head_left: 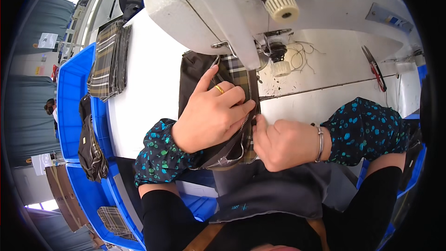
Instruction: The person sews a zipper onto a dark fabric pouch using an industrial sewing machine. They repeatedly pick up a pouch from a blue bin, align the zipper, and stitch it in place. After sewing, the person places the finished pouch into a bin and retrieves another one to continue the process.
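A dark fabric piece with a plaid panel (239, 62) and a metal zipper (251, 88) lies on the white sewing table, its far end under the head of a white sewing machine (218, 14). My left hand (213, 111) lies on the fabric, index finger stretched toward the machine and the other fingers bent over the cloth beside the zipper. Along the right edge of the piece, my right hand (283, 142) is closed, thumb and forefinger pinching that edge. The zipper curves toward me at the near end. The needle area is mostly hidden behind the machine head.
Red-and-black scissors (375, 69) lie at the right, and loose threads (302, 56) beside the machine. A stack of plaid pieces (109, 60) sits at the left, by blue bins (74, 97). A dark piece (90, 144) hangs over a bin's edge.
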Tool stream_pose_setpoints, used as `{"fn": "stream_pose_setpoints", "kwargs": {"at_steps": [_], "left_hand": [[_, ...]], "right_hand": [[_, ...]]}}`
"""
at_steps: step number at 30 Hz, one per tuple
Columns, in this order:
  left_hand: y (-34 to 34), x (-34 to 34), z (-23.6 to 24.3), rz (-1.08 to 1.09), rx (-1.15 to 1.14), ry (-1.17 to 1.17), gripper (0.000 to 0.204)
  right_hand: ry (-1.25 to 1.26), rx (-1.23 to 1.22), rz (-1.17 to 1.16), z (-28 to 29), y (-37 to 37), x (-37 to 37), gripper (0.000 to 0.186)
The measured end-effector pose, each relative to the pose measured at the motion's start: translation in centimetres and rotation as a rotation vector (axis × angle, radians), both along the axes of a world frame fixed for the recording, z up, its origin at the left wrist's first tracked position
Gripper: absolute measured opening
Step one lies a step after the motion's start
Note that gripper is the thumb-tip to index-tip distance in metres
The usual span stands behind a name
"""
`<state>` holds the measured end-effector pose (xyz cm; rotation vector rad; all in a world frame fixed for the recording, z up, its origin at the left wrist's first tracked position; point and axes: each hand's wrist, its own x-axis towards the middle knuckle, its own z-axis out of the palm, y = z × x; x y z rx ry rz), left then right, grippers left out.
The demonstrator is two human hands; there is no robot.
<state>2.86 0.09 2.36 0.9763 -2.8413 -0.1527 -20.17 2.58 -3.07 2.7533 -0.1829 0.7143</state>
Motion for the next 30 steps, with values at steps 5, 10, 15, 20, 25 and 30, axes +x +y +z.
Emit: {"fn": "stream_pose_setpoints", "kwargs": {"at_steps": [5, 10, 15, 20, 25, 30], "left_hand": [[0.4, -0.3, -0.2, 0.021, -0.005, 0.025, 0.034], [0.5, -0.2, -0.4, 0.029, -0.003, 0.017, 0.032], [0.6, -0.3, -0.8, 0.043, -0.041, 0.045, 0.025], [-1.1, -0.1, -1.6, 0.094, -0.025, 0.093, 0.023], [-3.1, -0.1, -2.2, 0.121, -0.057, 0.135, 0.019], [-4.9, 0.2, -2.4, 0.092, -0.082, 0.197, 0.024]], "right_hand": [[-0.03, 0.014, 0.085, -0.1, 0.0, 0.0, 0.034], [-0.015, 0.007, 0.118, 0.0, -0.2, 0.1, 0.034], [-0.017, 0.022, 0.112, 0.1, -0.3, 0.1, 0.034], [-0.014, 0.027, 0.073, -0.2, -1.8, 0.1, 0.029], [-0.009, 0.0, 0.0, -0.9, -3.6, 0.1, 0.025], [-0.019, 0.011, -0.065, -1.3, -5.1, 0.2, 0.028]]}}
